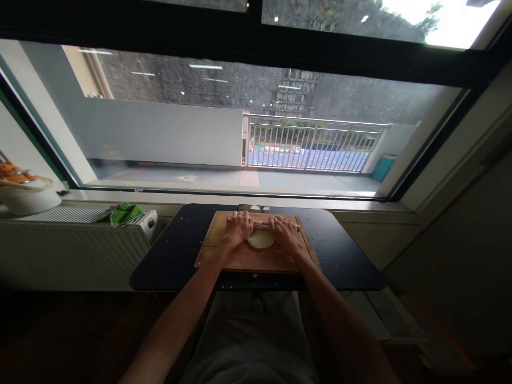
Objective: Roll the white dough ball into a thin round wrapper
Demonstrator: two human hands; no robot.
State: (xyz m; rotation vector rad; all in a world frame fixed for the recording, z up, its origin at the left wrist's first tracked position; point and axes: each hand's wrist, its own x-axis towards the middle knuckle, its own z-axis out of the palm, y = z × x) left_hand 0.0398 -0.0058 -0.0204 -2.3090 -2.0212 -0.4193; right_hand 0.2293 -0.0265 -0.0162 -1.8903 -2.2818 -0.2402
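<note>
A pale round piece of dough (260,240) lies on a wooden board (256,258) that rests on a small black table (176,256). A thin rolling pin (262,225) lies across the far edge of the dough. My left hand (238,226) presses on the pin's left part with fingers laid over it. My right hand (285,233) presses on its right part in the same way. Most of the pin is hidden under both hands.
A wide window (240,128) runs behind the table, with a balcony railing (312,141) outside. At the left stand a white radiator (76,240) with a green cloth (125,212) on it and a white bowl (28,197). A wall closes the right side.
</note>
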